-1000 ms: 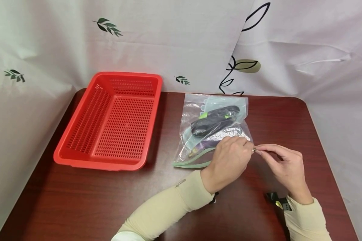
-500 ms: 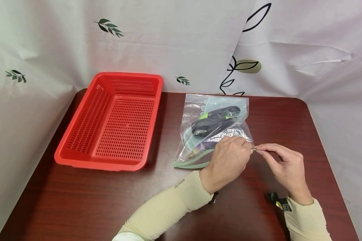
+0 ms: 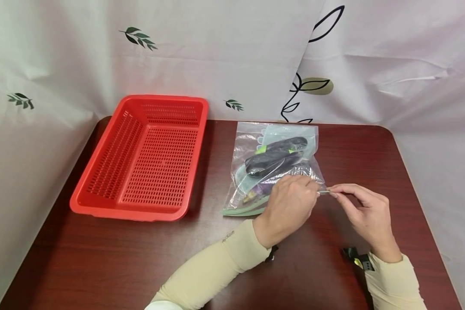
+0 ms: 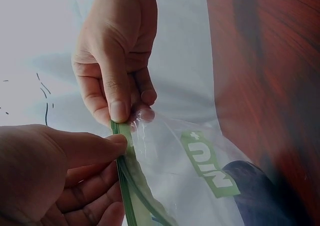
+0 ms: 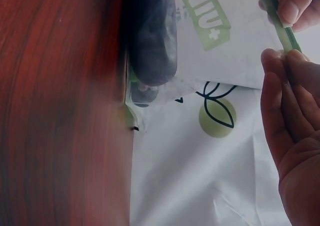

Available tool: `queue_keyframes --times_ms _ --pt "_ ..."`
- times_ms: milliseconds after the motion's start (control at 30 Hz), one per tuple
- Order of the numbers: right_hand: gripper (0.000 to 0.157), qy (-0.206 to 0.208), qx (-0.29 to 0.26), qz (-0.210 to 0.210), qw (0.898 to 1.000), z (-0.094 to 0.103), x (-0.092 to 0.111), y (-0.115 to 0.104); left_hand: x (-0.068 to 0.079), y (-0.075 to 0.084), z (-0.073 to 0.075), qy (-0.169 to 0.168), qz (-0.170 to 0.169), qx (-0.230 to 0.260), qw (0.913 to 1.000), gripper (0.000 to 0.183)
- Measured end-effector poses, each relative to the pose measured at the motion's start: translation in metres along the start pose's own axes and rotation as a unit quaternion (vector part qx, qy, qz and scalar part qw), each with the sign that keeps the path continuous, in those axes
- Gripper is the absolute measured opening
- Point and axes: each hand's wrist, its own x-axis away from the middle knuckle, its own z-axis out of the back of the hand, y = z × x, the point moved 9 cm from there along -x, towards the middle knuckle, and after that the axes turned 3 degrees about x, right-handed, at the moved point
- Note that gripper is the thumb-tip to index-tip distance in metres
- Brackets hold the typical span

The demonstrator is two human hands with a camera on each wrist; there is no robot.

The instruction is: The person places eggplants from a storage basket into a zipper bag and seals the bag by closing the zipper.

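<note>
A clear zip-lock bag with a green-edged mouth lies on the dark red table, mouth toward me. Inside are dark eggplants with green ends and a purple, yellow-tipped item. My left hand pinches the green zip strip between thumb and fingers. Just beside it, my right hand pinches the strip's right end. Between the hands the strip runs taut. On the far side of my left hand its two edges bow apart, as the left wrist view shows.
A red slotted plastic basket stands on the left of the table. White curtains with leaf prints hang behind and at both sides. Beige sleeves cover both forearms.
My left hand has slid a little to the left along the zip strip, so more strip shows between the hands. The gap in the bag's mouth looks narrower. My right hand has stayed put.
</note>
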Motion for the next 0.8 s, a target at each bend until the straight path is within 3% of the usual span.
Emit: queue_keyframes --times_ms 133,800 --pt "0.042 0.0 0.004 -0.004 1.0 0.0 0.0 0.0 0.001 -0.002 0.0 -0.003 0.004 -0.005 1.0 0.009" --pt "0.042 0.005 0.006 0.0 1.0 0.0 -0.001 0.0 0.006 -0.011 0.0 -0.02 0.018 0.016 0.9995 0.007"
